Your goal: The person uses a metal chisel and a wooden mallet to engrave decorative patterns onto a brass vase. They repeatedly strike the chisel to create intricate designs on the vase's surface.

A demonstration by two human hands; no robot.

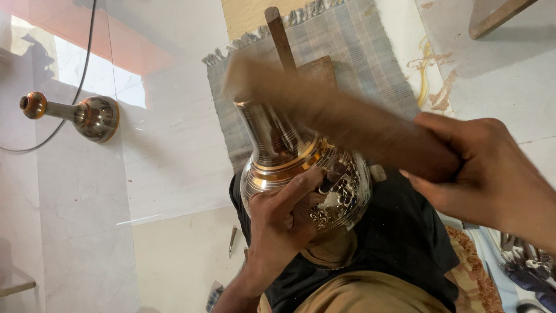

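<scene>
While marble floor (87, 191) spreads, left hand (284, 217) steadies vase (301, 168).

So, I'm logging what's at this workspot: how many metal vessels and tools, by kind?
Engraved metal vases: 1
Metal lids or tops on the floor: 1
Wooden mallets: 1
Chisels or punches: 2
Total: 5

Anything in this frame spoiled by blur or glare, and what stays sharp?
Head view: the wooden mallet in the right hand is smeared by motion blur; the engraved metal vase and left hand with its small punch are sharp; sunlight washes out the floor at upper left; the vase's bands glint without hiding the engraving.
</scene>
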